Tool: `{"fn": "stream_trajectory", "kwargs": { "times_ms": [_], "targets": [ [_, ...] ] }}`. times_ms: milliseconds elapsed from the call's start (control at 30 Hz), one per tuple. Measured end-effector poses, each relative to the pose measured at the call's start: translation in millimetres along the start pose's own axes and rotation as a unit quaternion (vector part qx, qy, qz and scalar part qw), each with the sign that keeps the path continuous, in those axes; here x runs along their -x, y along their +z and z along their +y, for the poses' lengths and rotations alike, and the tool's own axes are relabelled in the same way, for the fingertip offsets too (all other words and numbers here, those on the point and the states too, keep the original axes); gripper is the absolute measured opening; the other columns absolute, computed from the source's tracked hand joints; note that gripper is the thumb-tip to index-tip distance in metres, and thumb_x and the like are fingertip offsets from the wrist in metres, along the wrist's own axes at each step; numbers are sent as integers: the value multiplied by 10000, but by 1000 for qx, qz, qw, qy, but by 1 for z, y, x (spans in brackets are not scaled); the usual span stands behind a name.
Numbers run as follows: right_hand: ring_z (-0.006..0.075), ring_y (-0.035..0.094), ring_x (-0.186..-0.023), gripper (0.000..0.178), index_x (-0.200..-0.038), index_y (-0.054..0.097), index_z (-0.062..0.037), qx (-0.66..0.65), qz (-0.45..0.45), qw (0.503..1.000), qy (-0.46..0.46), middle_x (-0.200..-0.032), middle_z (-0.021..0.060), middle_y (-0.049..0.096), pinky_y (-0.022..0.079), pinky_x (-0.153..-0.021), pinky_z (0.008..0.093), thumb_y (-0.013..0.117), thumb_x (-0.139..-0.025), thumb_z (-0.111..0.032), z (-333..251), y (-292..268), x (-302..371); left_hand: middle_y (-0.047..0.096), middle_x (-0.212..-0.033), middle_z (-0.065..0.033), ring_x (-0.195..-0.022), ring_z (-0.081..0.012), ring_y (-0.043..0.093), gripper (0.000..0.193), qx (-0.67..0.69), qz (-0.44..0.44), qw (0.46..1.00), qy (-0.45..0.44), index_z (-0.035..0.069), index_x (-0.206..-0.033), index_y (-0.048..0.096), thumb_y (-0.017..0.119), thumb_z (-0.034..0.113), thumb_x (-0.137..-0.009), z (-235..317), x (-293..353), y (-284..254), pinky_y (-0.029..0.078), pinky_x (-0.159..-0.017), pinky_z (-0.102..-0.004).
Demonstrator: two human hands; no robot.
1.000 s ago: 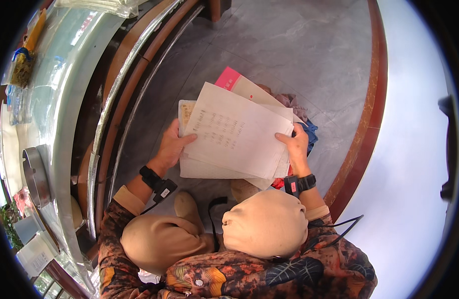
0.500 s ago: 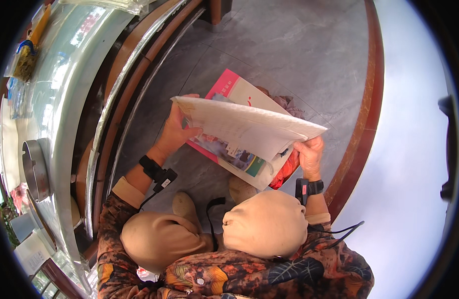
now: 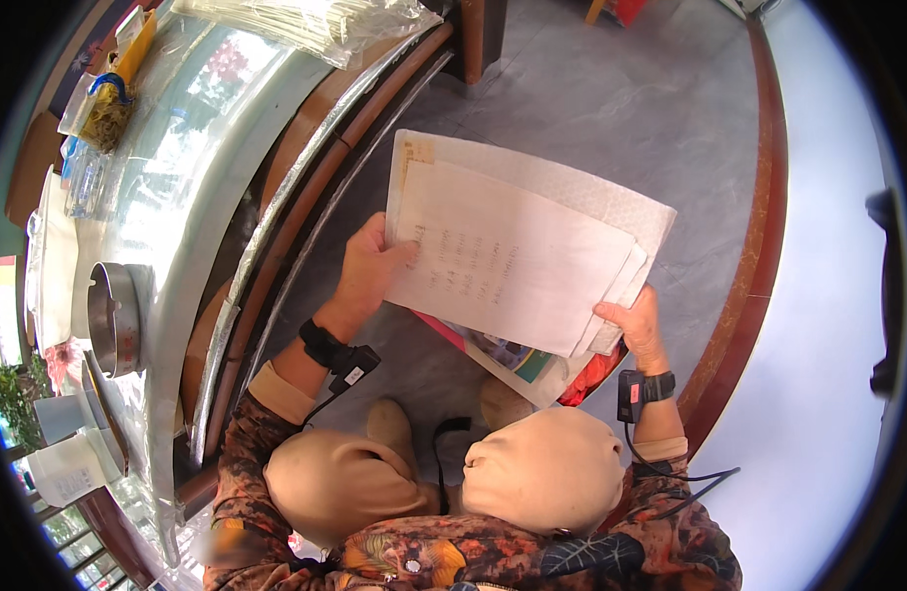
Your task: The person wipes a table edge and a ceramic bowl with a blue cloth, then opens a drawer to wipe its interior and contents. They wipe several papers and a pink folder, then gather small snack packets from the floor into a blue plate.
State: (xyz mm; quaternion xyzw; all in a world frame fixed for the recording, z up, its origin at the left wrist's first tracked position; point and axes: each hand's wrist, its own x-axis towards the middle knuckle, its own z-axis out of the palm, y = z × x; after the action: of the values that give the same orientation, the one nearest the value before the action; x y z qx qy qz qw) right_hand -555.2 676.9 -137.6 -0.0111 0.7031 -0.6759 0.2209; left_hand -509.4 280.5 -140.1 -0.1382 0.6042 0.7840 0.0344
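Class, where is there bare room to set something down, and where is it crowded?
The widest bare floor lies beyond the held papers, between the counter and the brown skirting.

Crowded: under the papers' near edge, with a printed item and red material; on the counter, with a metal dish and a wrapped bundle.

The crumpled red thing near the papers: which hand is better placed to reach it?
Probably the right hand, which holds the papers nearer the crumpled red thing in the picture; the left hand grips them farther left.
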Motion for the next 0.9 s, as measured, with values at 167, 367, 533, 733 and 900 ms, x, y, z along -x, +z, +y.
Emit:
{"fn": "stream_trajectory", "kwargs": {
  "times_ms": [167, 367, 533, 733, 900],
  "targets": [
    [240, 709, -967, 481, -1248, 606, 89, -205, -14, 978, 17, -1133, 169, 704, 575, -887, 344, 727, -789, 11, -25, 26, -30, 673, -1151, -100, -1004, -142, 669, 312, -3, 6, 1000, -30, -41, -1254, 546, 596, 132, -999, 58, -4, -24, 550, -855, -293],
    [275, 717, -960, 452, -1249, 587, 111, -297, -45, 954, -8, -1124, 187, 698, 595, -873, 387, 691, -815, 37, -72, 65, -109, 654, -1233, -126, -1080, -216, 649, 593, 72, 81, 994, 23, 5, -1295, 539, 310, 513, -1093, 87, 4, -51, 528, -897, -359],
    [305, 714, -940, 379, -1161, 621, 119, -326, -74, 941, -60, -1084, 199, 697, 600, -849, 423, 687, -788, 97, -90, 134, -181, 642, -1237, -141, -1053, -216, 638, 587, 50, 41, 998, -23, 16, -1278, 549, 301, 514, -1094, 54, 24, -45, 517, -877, -361],
    [296, 695, -798, 535, -1069, 599, 143, -252, -102, 958, -89, -937, 183, 666, 585, -654, 434, 885, -734, -160, -163, 235, -277, 650, -1215, -126, -1036, -198, 638, 575, 20, 64, 996, -52, 22, -1276, 547, 299, 509, -1095, 45, 28, -39, 515, -878, -352],
    [224, 688, -991, 642, -1239, 572, 77, -145, -82, 976, -142, -1032, 116, 675, 553, -752, 312, 758, -889, -428, -136, 208, -272, 652, -1202, -119, -1016, -192, 642, 525, 2, 73, 996, -51, 23, -1268, 552, 312, 461, -1104, 43, 33, -38, 514, -870, -340]
  ]
}}
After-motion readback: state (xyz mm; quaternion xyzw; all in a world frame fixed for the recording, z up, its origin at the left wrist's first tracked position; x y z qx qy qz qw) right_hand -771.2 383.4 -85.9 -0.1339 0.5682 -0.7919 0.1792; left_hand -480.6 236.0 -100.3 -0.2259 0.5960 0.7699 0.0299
